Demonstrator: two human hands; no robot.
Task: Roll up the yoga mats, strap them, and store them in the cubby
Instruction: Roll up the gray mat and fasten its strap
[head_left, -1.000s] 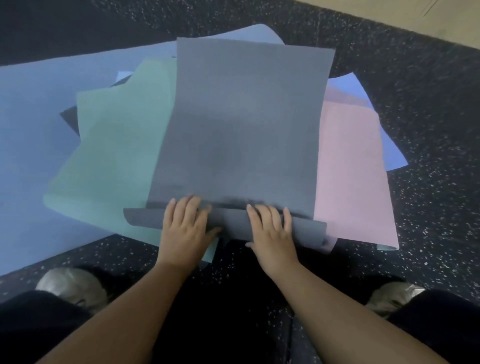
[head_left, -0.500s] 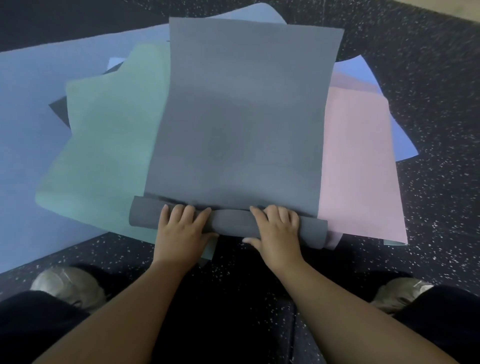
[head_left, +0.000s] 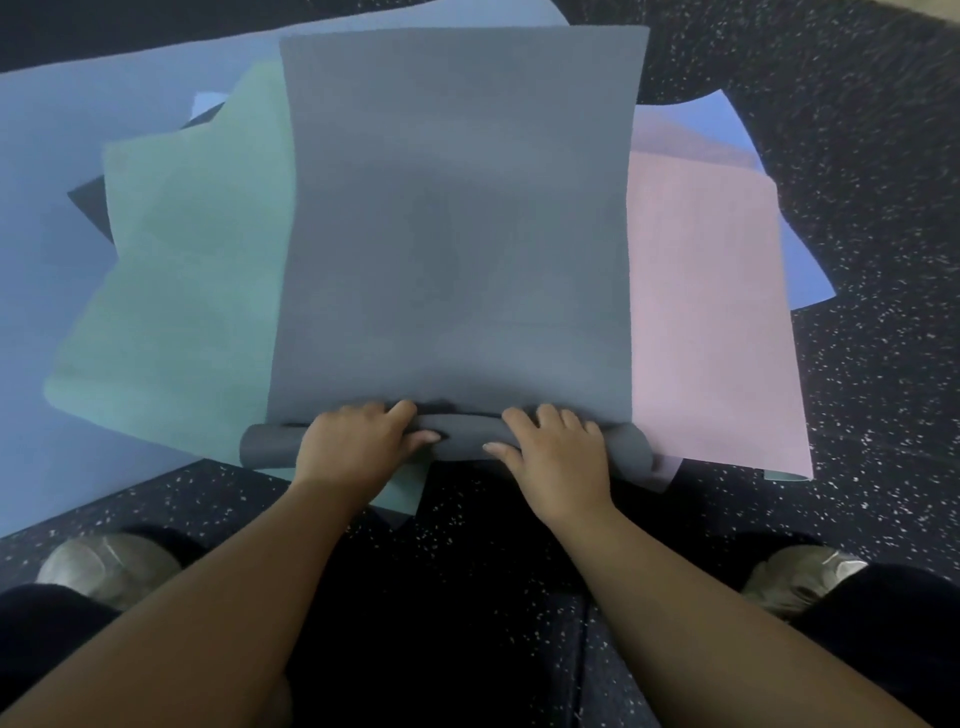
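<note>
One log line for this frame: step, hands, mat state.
step: rolling grey mat | left hand, right hand: grip roll | mostly unrolled | no strap seen

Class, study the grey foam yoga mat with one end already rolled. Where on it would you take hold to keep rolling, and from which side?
Grip the rolled end of the grey foam yoga mat, coming from the near side over the top, one hand toward each end. The roll is a low, wide cylinder lying crosswise, so a spread grip like the left hand and right hand should keep it even.
</note>
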